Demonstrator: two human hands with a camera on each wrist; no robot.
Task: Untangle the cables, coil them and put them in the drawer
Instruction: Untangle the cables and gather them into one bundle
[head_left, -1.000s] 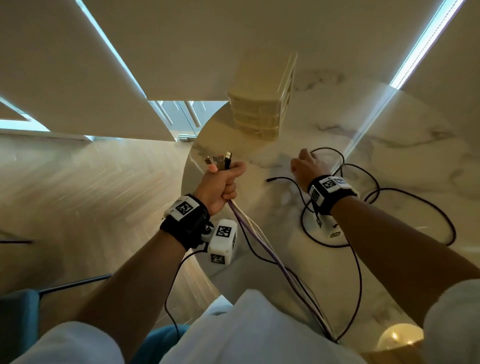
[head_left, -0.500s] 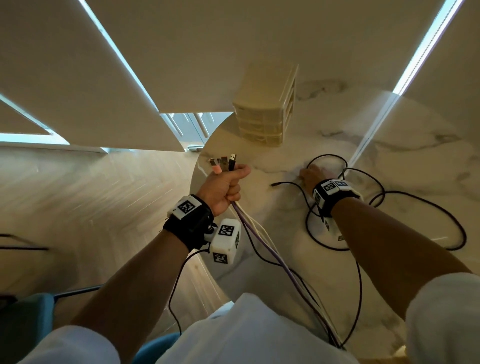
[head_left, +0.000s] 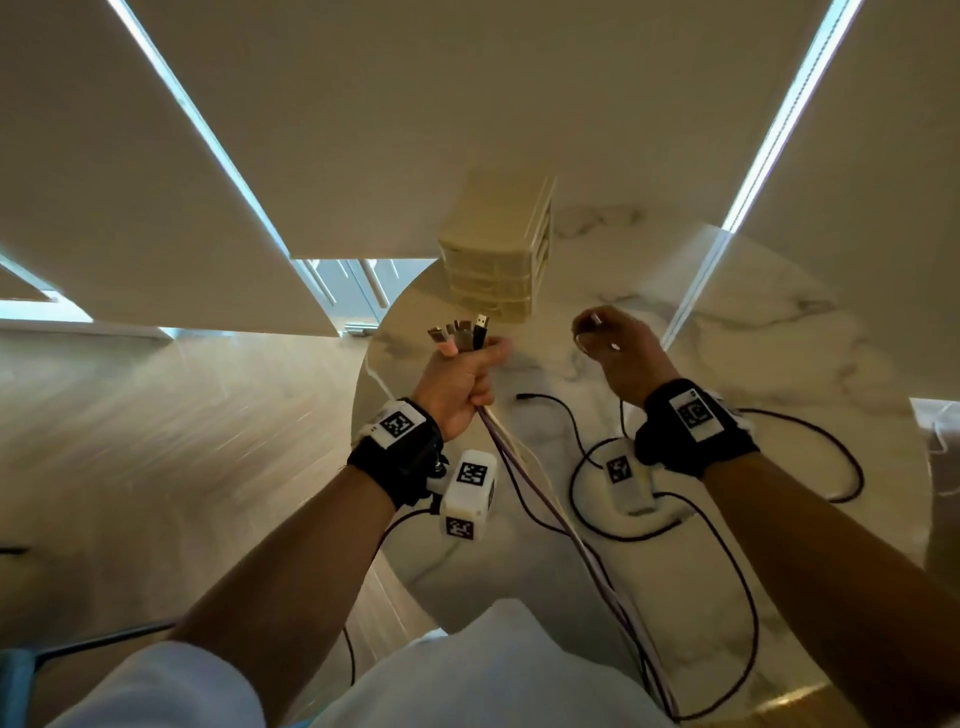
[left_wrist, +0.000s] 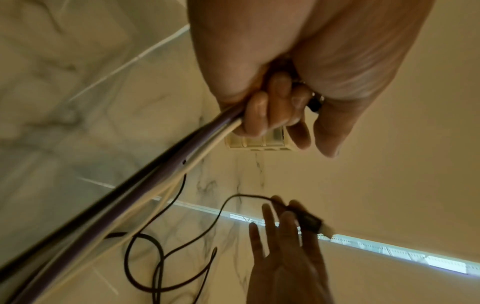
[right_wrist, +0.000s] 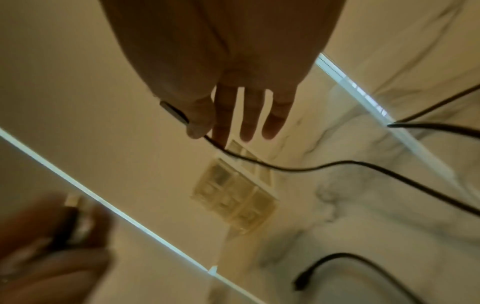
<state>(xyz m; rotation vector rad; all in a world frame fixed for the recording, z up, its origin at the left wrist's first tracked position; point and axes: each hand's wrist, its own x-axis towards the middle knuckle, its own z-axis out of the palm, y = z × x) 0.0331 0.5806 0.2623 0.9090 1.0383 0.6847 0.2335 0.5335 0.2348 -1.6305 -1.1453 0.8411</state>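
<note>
While my left hand (head_left: 460, 382) is gripping the gathered plugs (head_left: 460, 332), my right hand's (head_left: 621, 353) fingers (right_wrist: 200, 121) are pinching the black cable (right_wrist: 311, 168) end, which I am judging needs bringing over to join them.

No readable words, brand names or numbers anywhere. Only black-and-white square coded markers, carrying no legible characters: one on the left wristband (head_left: 399, 423), two on faces of the white camera block (head_left: 467, 493) hanging below it, one on the right wristband (head_left: 695, 413), one on the white block (head_left: 626, 480) beneath that wrist.
</note>
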